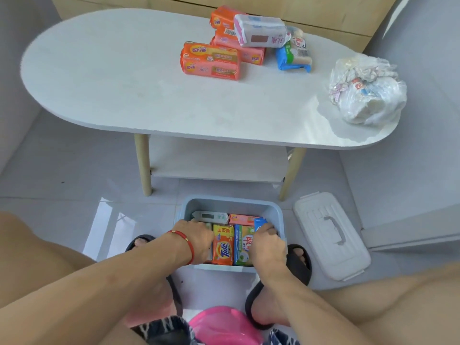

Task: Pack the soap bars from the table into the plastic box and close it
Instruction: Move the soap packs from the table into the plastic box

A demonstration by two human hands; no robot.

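A pale blue plastic box (231,202) stands open on the floor between my feet, holding several wrapped soap bars, among them an orange Tide bar (223,245) and a green-and-white bar (243,246). My left hand (199,239) reaches into the box's left side, fingers down among the bars there. My right hand (267,242) is curled over a blue-wrapped bar (260,223) at the box's right side. On the table lie an orange double pack (210,60), pink bars (245,52), a white pack (261,31) and a blue-and-white pack (292,56).
The white oval table (124,78) has a lower shelf and wooden legs. The box's white lid (331,235) lies on the floor right of the box. A crumpled plastic bag (367,92) sits on the table's right end. A pink stool (224,324) is under me.
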